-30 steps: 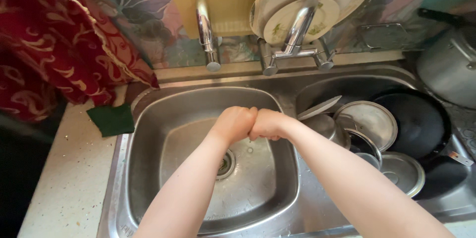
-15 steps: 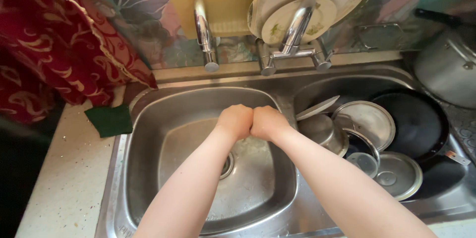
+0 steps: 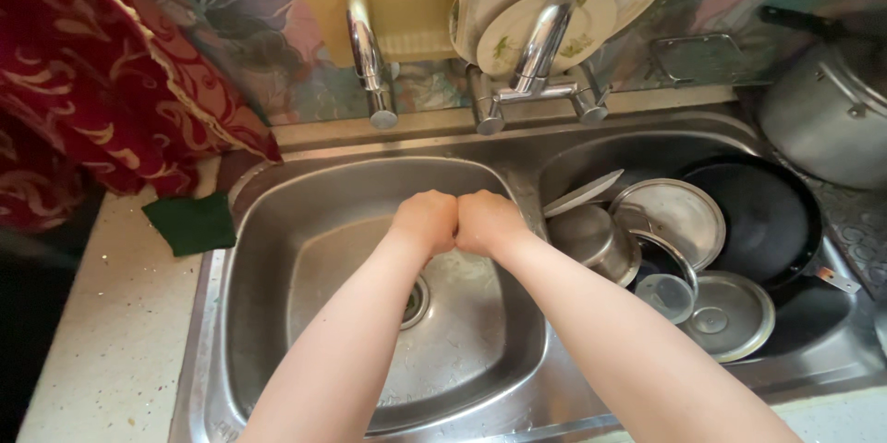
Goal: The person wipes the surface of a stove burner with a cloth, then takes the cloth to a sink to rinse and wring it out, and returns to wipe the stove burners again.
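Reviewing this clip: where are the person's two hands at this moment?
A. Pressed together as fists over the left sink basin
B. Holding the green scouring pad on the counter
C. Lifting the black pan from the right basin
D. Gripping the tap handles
A: the left hand and right hand are closed and touching each other above the left sink basin, apart from the tap, black pan and green scouring pad.

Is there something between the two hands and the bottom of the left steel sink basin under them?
Nothing visible does. The left hand and right hand, fists pressed together, hang over the left stainless steel sink basin; below them only its round drain shows.
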